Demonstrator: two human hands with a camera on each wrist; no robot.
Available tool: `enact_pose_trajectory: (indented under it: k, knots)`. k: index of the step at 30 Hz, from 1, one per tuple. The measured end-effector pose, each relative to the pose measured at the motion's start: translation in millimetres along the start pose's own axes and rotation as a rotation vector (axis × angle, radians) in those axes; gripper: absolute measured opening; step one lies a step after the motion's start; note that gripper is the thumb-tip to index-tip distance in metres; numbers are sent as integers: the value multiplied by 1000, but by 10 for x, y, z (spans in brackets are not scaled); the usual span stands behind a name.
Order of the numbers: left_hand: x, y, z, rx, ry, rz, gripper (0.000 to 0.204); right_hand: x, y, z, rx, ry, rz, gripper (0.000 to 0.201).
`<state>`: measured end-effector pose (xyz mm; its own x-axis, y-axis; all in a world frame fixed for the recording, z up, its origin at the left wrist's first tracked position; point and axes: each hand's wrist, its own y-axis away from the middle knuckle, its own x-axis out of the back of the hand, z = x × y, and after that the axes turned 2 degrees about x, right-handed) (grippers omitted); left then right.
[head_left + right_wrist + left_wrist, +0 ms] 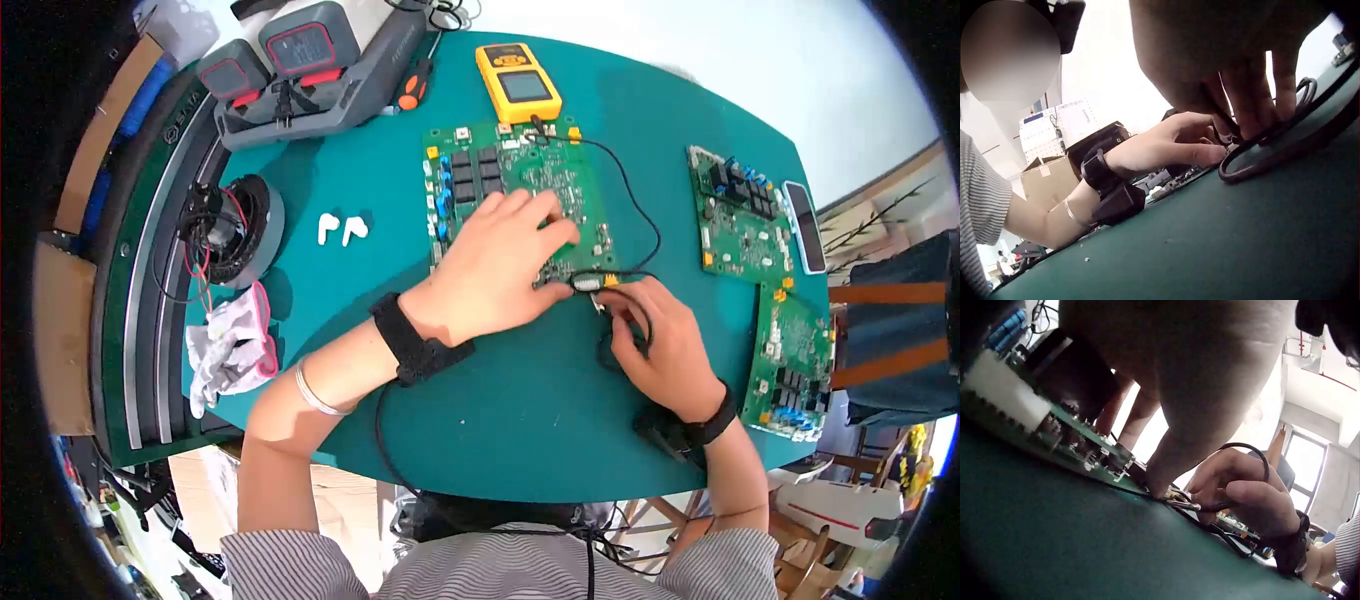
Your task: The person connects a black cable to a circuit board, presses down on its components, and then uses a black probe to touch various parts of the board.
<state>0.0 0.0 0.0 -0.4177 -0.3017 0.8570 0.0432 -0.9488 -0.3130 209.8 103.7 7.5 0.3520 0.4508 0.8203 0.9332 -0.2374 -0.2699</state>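
Note:
A green circuit board (575, 180) lies on the table in front of the person, with dark relays and blue parts along its left side. Over its lower half reaches the left hand (490, 265), fingers spread and thumb at the board's near edge. Beside that thumb, the right hand (662, 345) pinches a black cable (652, 215) close to a white connector (587, 283) on the edge. Part of the cable loops around the right fingers, as the right wrist view also shows with its black cable (1310, 147). Fingertips hide the exact contact point.
A yellow handheld meter (520, 88) touches the board's far edge, the cable plugged into it. More circuit boards (745, 225) and a phone (804, 227) lie at right. Leftward are white earbuds (342, 230), a glove (232, 345), a round motor-like part (245, 230) and a screwdriver (414, 88).

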Motion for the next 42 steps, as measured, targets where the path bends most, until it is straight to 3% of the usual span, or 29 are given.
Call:
enact_pose_trajectory:
  k: [2, 7, 11, 13, 14, 15, 17, 18, 19, 21, 22, 23, 26, 27, 29, 30, 33, 36, 37, 38, 42]
  knots:
    - [-79, 82, 25, -8, 27, 12, 44, -74, 81, 18, -93, -86, 61, 26]
    - [78, -52, -16, 12, 46, 1, 43, -7, -76, 95, 2, -96, 50, 23]
    - [132, -126, -11, -202, 55, 92, 33, 29, -69, 84, -40, -117, 11, 21]
    - [136, -91, 45, -256, 193, -157, 29, 55, -54, 76, 16, -118, 49, 17]
    - [90, -61, 70, -295, 296, -168, 24, 31, -23, 95, -17, -162, 52, 18]
    - [90, -19, 167, -245, 303, -119, 17, 52, -12, 57, -8, -155, 56, 18]
    - [162, 11, 320, -68, 308, -337, 15, 94, -41, -33, -33, -275, 122, 17]
    - [197, 13, 371, -10, 384, -343, 14, 133, -53, -69, 6, -252, 114, 20]
    - [176, 20, 373, -18, 374, -338, 14, 186, -74, -92, 14, -246, 123, 20]
    - [153, 14, 398, 50, 706, -347, 12, 308, -106, -135, 190, -131, -25, 24]
    - [223, -12, 430, 36, 623, -364, 12, 346, -104, -187, 214, -75, -27, 28]
    - [316, -48, 467, 278, 764, -552, 13, 395, -101, -236, 211, -70, -18, 28]
    - [32, 21, 332, 159, 784, -305, 11, 487, -77, -357, 282, -8, -55, 30]
    - [50, 42, 379, 155, 778, -306, 11, 504, -57, -383, 270, -10, -54, 28]
    - [85, 87, 482, 123, 499, -201, 5, 568, -44, -410, 260, -10, -51, 28]
    - [109, 106, 551, 211, 442, -253, 22, 616, -60, -407, 271, 60, 3, 24]
    - [34, 254, 681, 140, 188, -160, 32, 701, -254, -341, 274, 173, 215, 14]
    - [-125, 343, 804, 174, 72, -163, 32, 728, -572, -126, 243, 195, 218, 13]
    - [-177, 353, 830, 181, 46, -130, 34, 694, -695, 22, 266, 264, 134, 13]
    - [-165, 356, 890, 212, 78, -165, 50, 638, -813, 161, 288, 331, 50, 16]
    - [-99, 400, 939, 179, 193, -22, 69, 390, -1212, 593, 318, 352, -59, 32]
